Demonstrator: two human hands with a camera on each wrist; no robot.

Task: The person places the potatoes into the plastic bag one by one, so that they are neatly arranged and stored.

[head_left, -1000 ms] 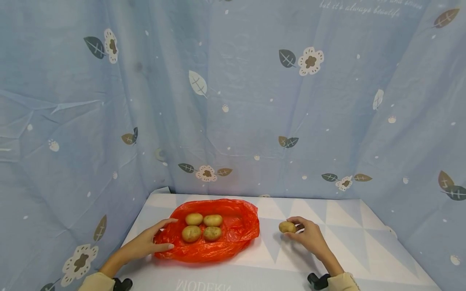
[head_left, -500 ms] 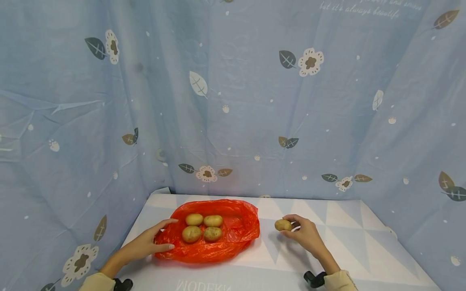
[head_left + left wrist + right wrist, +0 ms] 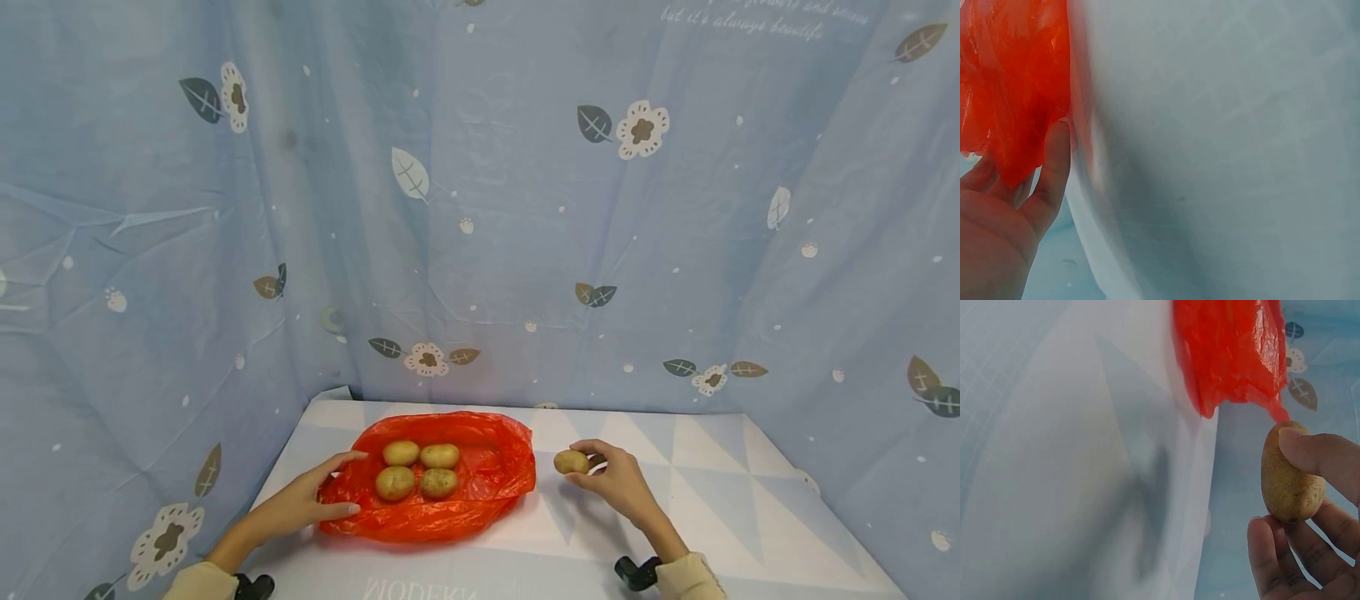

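Several potatoes [image 3: 395,483] lie together on a crumpled red plastic bag [image 3: 498,450], towards its left side. My left hand [image 3: 303,498] rests at the bag's left end, thumb on the near side and fingers on the far side, spread apart. In the left wrist view the thumb [image 3: 1055,162] lies straight along the red plastic, and the other fingers are partly hidden behind it. To the right of the bag, my right hand [image 3: 621,483] pinches one more potato [image 3: 1290,478] between thumb and fingertips, raised over the table, with a gap between it and the bag.
The table [image 3: 720,500] has a white and pale blue triangle pattern, with lettering near its front. A blue curtain [image 3: 510,208] printed with flowers and leaves hangs behind it and at both sides. Dark wrist straps [image 3: 637,573] sit at the sleeve cuffs.
My right hand has moved left, and slightly towards the back, with its potato, closer to the bag. The left hand, the bag and the potatoes on it stay where they were.
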